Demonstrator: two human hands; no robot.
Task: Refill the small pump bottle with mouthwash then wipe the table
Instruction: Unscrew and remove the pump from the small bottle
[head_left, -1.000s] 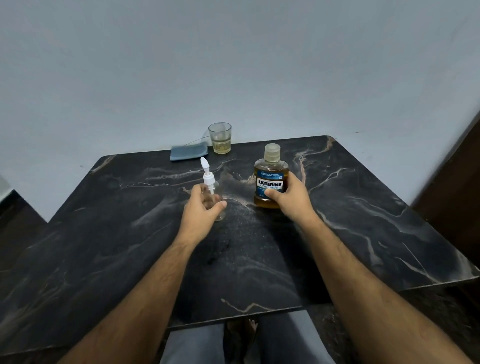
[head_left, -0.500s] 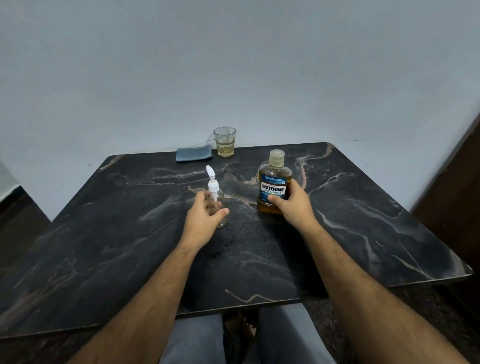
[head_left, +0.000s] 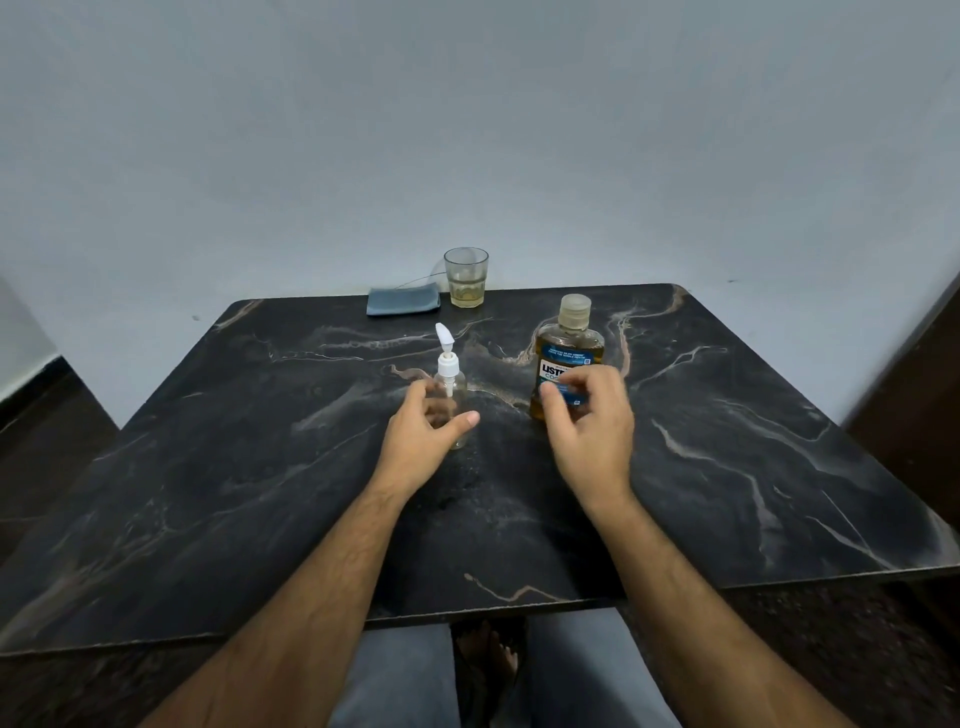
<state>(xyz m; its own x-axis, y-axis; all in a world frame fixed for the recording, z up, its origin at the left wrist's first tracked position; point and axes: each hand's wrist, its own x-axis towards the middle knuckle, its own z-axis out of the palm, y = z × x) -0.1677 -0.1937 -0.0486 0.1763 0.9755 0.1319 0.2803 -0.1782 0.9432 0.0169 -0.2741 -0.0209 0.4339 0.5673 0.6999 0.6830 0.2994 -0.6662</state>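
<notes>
The small clear pump bottle (head_left: 458, 395) with a white pump stands upright mid-table. My left hand (head_left: 421, 441) is just left of it, fingers blurred and spread, thumb across the front of the bottle's lower part, and it grips nothing. The amber mouthwash bottle (head_left: 569, 345), capped and with a blue label, stands to the right. In front of its label hovers my right hand (head_left: 589, 426), fingers loosely curled and apart, off the bottle. A folded grey-blue cloth (head_left: 402, 300) lies at the table's far edge.
A glass (head_left: 466, 278) with a little yellowish liquid stands next to the cloth at the back, by the wall. The dark marble table (head_left: 727, 441) spans the view. My knees and a foot show below its near edge.
My right hand has let go of the mouthwash bottle and drawn back slightly. My left hand has loosened from the pump bottle. Both bottles stay standing where they were.
</notes>
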